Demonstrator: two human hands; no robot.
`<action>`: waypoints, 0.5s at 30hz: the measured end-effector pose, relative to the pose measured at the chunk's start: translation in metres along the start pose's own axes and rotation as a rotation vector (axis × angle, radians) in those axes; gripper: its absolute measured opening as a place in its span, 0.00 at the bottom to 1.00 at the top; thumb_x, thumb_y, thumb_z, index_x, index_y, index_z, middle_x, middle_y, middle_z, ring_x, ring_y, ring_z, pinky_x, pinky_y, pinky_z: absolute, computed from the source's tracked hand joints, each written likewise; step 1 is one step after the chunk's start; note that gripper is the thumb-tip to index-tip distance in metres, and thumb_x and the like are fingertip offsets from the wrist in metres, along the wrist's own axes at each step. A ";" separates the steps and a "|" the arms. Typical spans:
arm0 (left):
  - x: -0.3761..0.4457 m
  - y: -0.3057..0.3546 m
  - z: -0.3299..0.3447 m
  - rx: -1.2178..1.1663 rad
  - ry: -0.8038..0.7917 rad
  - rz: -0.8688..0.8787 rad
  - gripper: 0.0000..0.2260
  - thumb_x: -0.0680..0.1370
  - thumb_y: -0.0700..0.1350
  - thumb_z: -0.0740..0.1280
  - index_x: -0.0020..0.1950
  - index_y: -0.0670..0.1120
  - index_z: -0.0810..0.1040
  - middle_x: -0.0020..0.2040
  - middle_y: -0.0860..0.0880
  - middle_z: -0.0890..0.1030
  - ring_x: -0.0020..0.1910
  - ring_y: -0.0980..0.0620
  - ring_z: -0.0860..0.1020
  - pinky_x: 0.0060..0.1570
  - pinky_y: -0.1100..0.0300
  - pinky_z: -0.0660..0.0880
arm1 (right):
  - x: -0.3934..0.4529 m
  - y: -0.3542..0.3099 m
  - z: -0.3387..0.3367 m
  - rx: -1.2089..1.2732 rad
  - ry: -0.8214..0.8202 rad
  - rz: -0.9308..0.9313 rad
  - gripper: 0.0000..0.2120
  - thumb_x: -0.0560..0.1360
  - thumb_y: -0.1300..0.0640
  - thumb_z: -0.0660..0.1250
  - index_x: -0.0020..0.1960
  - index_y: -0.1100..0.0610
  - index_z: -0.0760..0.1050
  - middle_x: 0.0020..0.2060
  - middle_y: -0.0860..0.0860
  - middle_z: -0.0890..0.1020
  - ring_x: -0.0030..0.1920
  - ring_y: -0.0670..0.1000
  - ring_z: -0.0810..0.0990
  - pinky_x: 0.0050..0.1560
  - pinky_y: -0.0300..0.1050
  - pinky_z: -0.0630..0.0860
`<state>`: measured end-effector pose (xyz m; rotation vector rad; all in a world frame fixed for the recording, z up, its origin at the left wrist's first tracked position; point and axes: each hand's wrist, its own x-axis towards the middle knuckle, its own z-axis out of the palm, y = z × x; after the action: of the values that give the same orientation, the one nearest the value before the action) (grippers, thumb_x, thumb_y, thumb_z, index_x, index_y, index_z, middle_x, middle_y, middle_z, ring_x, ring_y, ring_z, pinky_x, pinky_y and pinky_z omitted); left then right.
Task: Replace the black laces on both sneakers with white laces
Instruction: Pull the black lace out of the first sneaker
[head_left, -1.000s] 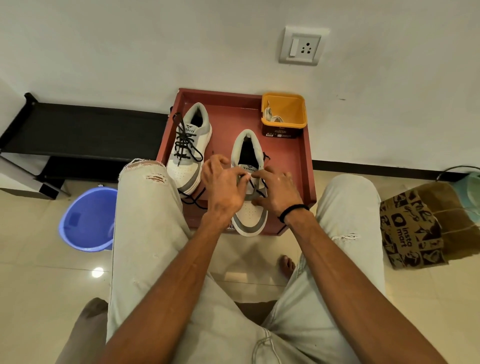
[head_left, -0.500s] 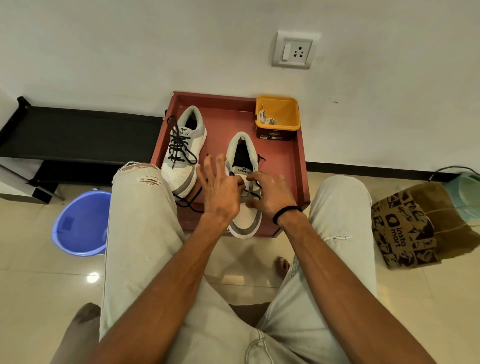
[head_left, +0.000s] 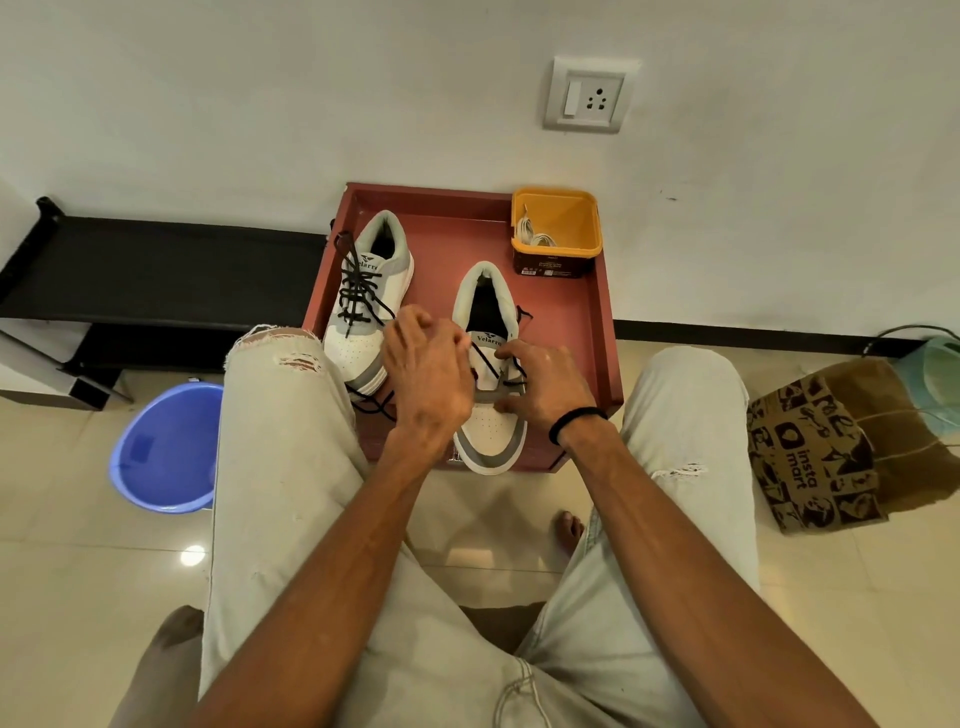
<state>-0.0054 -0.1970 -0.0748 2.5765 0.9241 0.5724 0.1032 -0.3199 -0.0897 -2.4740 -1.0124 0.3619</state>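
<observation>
Honestly, still early days on this one. Both sneakers sit on the red tray (head_left: 597, 332). The left sneaker (head_left: 371, 291) has its black lace fully threaded, untouched. The right sneaker (head_left: 491, 364) looks partly unlaced, only a few black crossings left low down. The left hand (head_left: 428, 374) is curled, seemingly pinching the black lace (head_left: 485, 358), though its fingertips are hidden. The right hand (head_left: 540, 389) grips the shoe's side. White laces (head_left: 535, 236) are waiting in the yellow tub (head_left: 571, 218), so all relacing is left.
</observation>
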 end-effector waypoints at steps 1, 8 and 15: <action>0.003 -0.001 -0.005 -0.046 0.040 -0.061 0.05 0.81 0.46 0.64 0.54 0.47 0.77 0.61 0.42 0.67 0.61 0.43 0.67 0.58 0.49 0.71 | 0.000 0.001 -0.001 0.000 -0.002 -0.001 0.33 0.62 0.51 0.84 0.65 0.47 0.77 0.59 0.50 0.84 0.59 0.57 0.80 0.59 0.57 0.79; 0.009 -0.008 -0.018 -0.102 0.159 -0.237 0.12 0.82 0.50 0.65 0.65 0.53 0.75 0.69 0.41 0.67 0.70 0.41 0.65 0.67 0.48 0.68 | 0.001 0.001 -0.001 -0.007 0.003 -0.003 0.33 0.62 0.51 0.85 0.64 0.48 0.77 0.58 0.50 0.83 0.58 0.56 0.80 0.59 0.57 0.79; -0.005 0.009 0.018 0.225 -0.210 0.131 0.11 0.76 0.52 0.73 0.58 0.53 0.83 0.75 0.43 0.61 0.76 0.35 0.57 0.74 0.34 0.56 | 0.001 -0.002 0.000 -0.007 0.008 -0.035 0.31 0.64 0.48 0.82 0.65 0.47 0.76 0.57 0.49 0.84 0.57 0.56 0.81 0.59 0.57 0.80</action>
<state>0.0045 -0.2100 -0.0880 2.8466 0.7935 0.2339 0.1030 -0.3180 -0.0887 -2.4587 -1.0538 0.3373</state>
